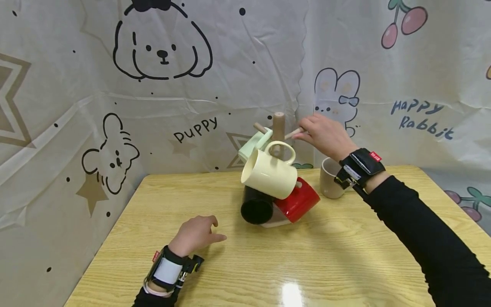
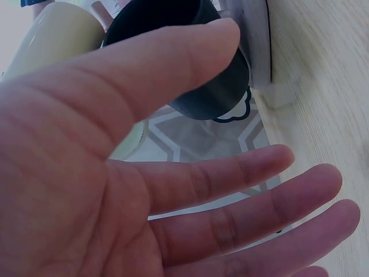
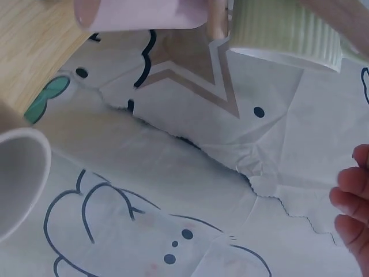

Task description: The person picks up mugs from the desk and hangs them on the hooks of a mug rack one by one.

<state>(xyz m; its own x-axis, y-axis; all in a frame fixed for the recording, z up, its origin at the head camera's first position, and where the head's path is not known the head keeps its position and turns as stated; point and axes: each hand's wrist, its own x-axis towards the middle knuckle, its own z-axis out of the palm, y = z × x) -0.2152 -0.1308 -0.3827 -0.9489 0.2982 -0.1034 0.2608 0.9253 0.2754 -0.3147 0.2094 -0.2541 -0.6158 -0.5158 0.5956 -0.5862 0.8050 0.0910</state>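
Observation:
A wooden mug rack [image 1: 278,123] stands near the table's back, hung with several mugs. My right hand [image 1: 326,135] pinches the end of its upper right peg [image 1: 294,133]. Just below hangs a cream mug [image 1: 270,175], tilted, with its handle uppermost. A pale green mug [image 1: 253,144] hangs behind it at the left. Lower down are a black mug [image 1: 256,207] and a tilted red mug [image 1: 299,200]. The right wrist view also has a pink mug [image 3: 141,12] low on the rack. My left hand [image 1: 196,234] holds nothing, fingers spread, front left of the black mug.
A beige mug [image 1: 330,181] stands upright on the wooden table [image 1: 245,264], to the right of the rack and partly behind my right wrist. Behind the table's back edge hangs a pale printed cloth [image 1: 238,55] with cartoon animals.

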